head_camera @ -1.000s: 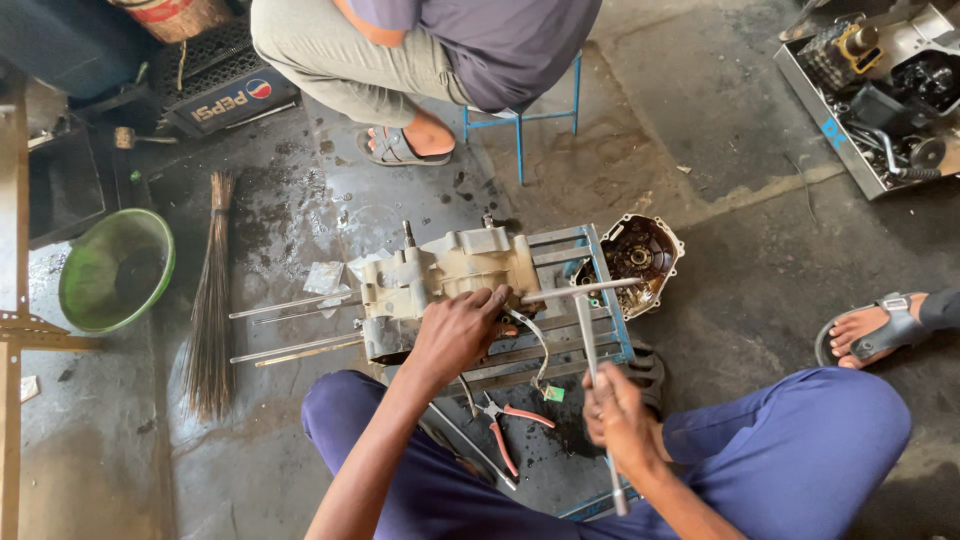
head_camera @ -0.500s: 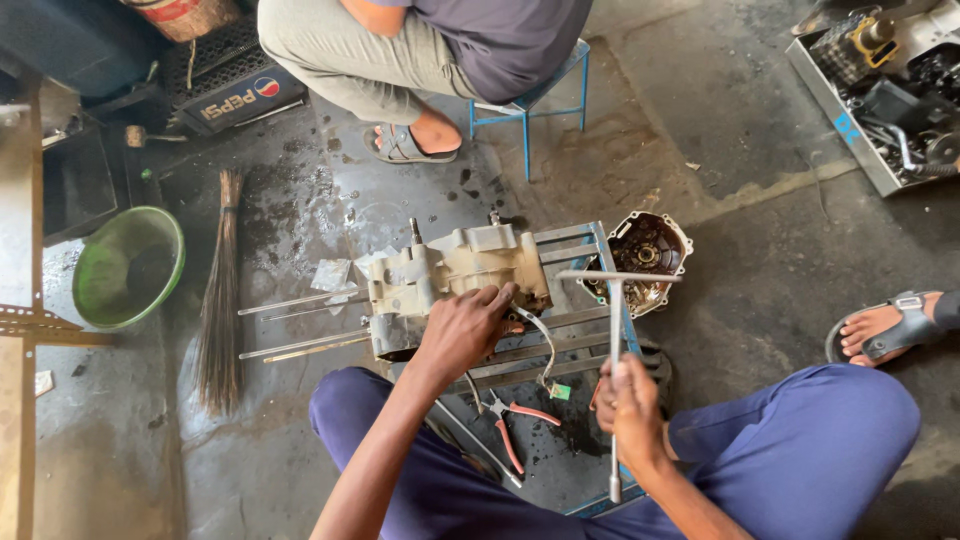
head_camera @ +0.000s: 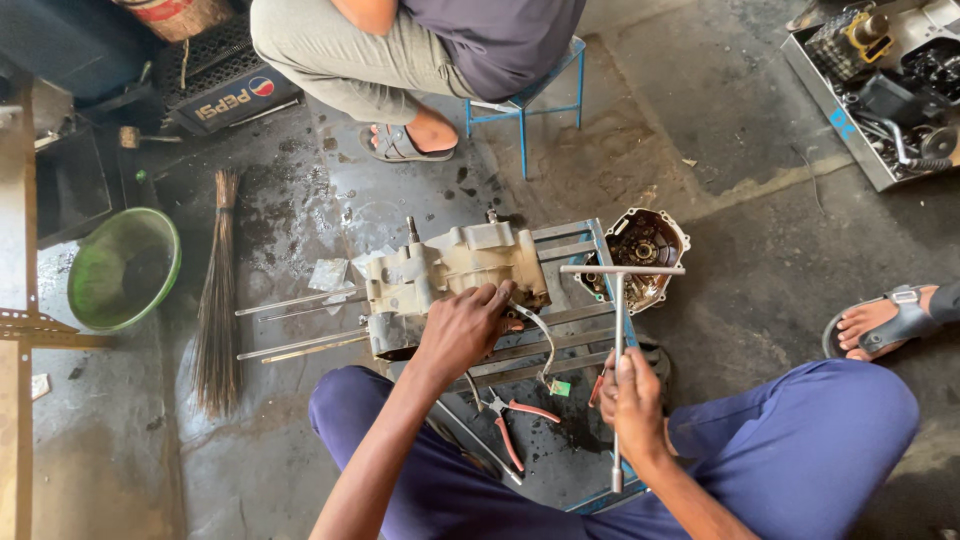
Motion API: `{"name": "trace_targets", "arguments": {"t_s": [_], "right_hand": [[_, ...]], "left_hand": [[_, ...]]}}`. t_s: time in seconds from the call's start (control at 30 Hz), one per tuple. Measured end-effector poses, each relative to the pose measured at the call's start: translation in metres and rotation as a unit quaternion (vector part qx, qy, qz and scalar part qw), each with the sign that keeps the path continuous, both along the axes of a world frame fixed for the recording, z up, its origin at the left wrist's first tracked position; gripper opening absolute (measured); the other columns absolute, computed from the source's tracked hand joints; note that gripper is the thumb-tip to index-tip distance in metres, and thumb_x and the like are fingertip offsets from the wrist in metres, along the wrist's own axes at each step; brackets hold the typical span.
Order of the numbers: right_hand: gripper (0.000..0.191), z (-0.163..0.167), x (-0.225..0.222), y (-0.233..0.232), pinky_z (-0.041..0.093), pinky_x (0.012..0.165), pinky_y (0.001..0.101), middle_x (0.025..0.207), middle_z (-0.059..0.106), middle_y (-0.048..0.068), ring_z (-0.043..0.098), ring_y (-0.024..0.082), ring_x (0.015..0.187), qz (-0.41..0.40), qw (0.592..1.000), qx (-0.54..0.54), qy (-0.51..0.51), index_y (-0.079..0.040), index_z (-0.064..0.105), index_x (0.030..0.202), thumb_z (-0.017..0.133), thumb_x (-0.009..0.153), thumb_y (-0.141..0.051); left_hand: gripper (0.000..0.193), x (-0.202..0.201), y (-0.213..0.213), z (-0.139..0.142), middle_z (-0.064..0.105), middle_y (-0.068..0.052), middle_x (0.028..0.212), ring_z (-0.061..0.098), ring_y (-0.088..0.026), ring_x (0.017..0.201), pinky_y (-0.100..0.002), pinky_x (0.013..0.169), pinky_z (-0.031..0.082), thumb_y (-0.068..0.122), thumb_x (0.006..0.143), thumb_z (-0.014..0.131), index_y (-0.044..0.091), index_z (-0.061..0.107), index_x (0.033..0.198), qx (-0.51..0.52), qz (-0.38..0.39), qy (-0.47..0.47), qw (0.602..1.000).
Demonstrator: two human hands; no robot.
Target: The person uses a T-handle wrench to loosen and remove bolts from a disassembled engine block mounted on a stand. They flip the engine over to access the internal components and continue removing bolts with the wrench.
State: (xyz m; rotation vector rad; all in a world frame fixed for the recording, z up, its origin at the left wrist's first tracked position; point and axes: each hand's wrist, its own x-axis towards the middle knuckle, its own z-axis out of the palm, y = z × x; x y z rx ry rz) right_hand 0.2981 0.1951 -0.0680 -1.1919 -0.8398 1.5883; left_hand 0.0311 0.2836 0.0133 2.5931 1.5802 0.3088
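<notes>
One engine case (head_camera: 455,285) on a metal frame (head_camera: 585,320), under the left hand (head_camera: 462,330). One case cover (head_camera: 640,258) beyond the right hand (head_camera: 632,400). One T-handle wrench (head_camera: 620,340), one pair of red-handled pliers (head_camera: 510,425) between the hands. Left hand: fingers slightly spread, pressed flat on the case, forearm angled up. Right hand: fist wrapped round the wrench shaft, wrench upright.

The left hand (head_camera: 462,330) is resting flat on the engine case (head_camera: 450,280), which is lying on a metal frame (head_camera: 590,300) on the floor. The right hand (head_camera: 632,400) is gripping the shaft of a T-shaped wrench (head_camera: 620,300), holding it upright near the frame's right edge. Red-handled pliers (head_camera: 515,420) are lying between the person's knees. A round engine cover (head_camera: 645,250) is sitting just beside the frame's far right corner.
</notes>
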Motion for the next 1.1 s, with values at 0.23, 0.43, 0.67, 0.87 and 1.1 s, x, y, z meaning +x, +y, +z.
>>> {"name": "trace_targets", "arguments": {"t_s": [0.23, 0.43, 0.67, 0.87, 1.1], "right_hand": [[0.025, 0.006, -0.002, 0.002, 0.023, 0.033, 0.0217, 0.06, 0.038, -0.005, 0.031, 0.003, 0.04, 0.019, 0.998, -0.03, -0.046, -0.008, 0.049, 0.098, 0.038, 0.106, -0.029], [0.023, 0.011, 0.0, 0.002, 0.022, 0.036, 0.0198, 0.064, 0.036, -0.006, 0.028, 0.002, 0.044, 0.017, 1.0, -0.015, -0.007, -0.007, 0.049, 0.099, 0.04, 0.109, -0.025], [0.022, 0.012, -0.002, 0.004, 0.023, 0.033, 0.0227, 0.06, 0.038, -0.005, 0.031, 0.005, 0.041, 0.04, 0.998, -0.002, -0.044, -0.007, 0.052, 0.1, 0.04, 0.107, -0.024], [0.026, 0.016, 0.007, -0.02, 0.017, 0.034, 0.0222, 0.06, 0.031, -0.006, 0.021, 0.003, 0.041, -0.07, 0.978, -0.114, 0.161, -0.007, 0.052, 0.103, 0.039, 0.109, -0.03], [0.023, 0.0, -0.048, -0.082, 0.017, 0.036, 0.0242, 0.061, 0.029, -0.006, 0.021, 0.005, 0.043, -0.098, 0.922, -0.249, 0.279, -0.009, 0.052, 0.102, 0.044, 0.106, -0.03]], "left_hand": [[0.054, -0.001, -0.002, -0.001, 0.065, -0.008, 0.094, 0.066, -0.023, 0.081, -0.037, 0.056, 0.052, 0.035, 0.095, 0.067, 0.006, 0.056, 0.138, 0.058, -0.003, -0.007, 0.998], [0.052, -0.002, -0.001, -0.009, 0.065, -0.006, 0.094, 0.065, -0.02, 0.078, -0.035, 0.053, 0.051, 0.03, 0.095, 0.065, 0.007, 0.055, 0.141, 0.031, 0.004, 0.017, 0.999], [0.058, 0.0, 0.0, -0.001, 0.065, -0.009, 0.099, 0.066, -0.023, 0.08, -0.037, 0.056, 0.053, 0.029, 0.093, 0.068, 0.007, 0.051, 0.144, -0.018, 0.008, 0.014, 1.0], [0.079, -0.001, 0.005, 0.029, 0.066, -0.012, 0.092, 0.067, -0.029, 0.076, -0.043, 0.063, 0.053, 0.041, 0.08, 0.075, 0.009, 0.049, 0.147, -0.092, -0.006, 0.005, 0.996], [0.068, -0.008, 0.02, 0.04, 0.07, -0.013, 0.073, 0.068, -0.034, 0.067, -0.047, 0.058, 0.052, 0.031, 0.077, 0.08, 0.016, 0.061, 0.14, -0.112, -0.026, 0.0, 0.993]]}}
